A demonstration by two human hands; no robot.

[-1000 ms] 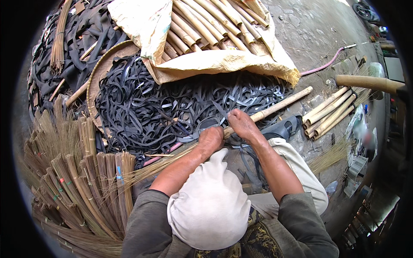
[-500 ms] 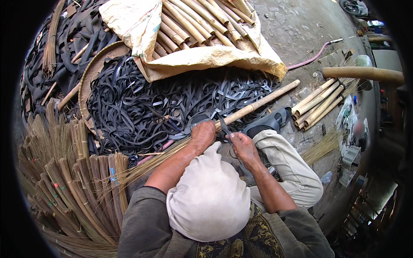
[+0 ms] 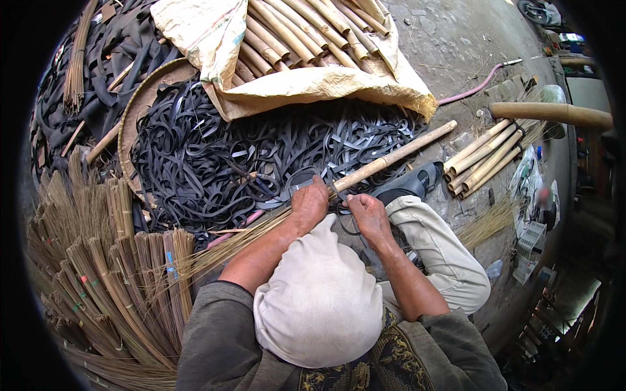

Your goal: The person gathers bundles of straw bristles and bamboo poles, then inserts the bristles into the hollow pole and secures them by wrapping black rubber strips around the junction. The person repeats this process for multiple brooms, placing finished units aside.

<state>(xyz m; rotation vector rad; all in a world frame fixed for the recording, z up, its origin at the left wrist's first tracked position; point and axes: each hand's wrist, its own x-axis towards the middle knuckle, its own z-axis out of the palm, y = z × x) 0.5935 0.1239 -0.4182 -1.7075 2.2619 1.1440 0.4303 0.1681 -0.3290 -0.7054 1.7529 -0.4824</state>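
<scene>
My left hand (image 3: 309, 203) is closed around a half-made broom where its bamboo stick (image 3: 398, 154) meets the straw bristles (image 3: 222, 246). The stick points up and to the right; the bristles trail down to the left. Just right of that joint, my right hand (image 3: 369, 216) pinches a thin black rubber strip (image 3: 343, 223) that loops below the joint. A white cap (image 3: 317, 301) on the head hides part of both forearms.
A heap of black rubber strips (image 3: 215, 153) lies ahead, partly in a round woven tray (image 3: 134, 114). Finished straw brooms (image 3: 98, 280) are stacked at left. Bamboo sticks (image 3: 306, 32) rest on a tan sack, and a tied bundle of bamboo sticks (image 3: 486, 156) and a pink hose (image 3: 476, 88) lie at right.
My right hand has come off the stick and drawn back toward me, below the joint. My left hand has stayed clamped on the joint.
</scene>
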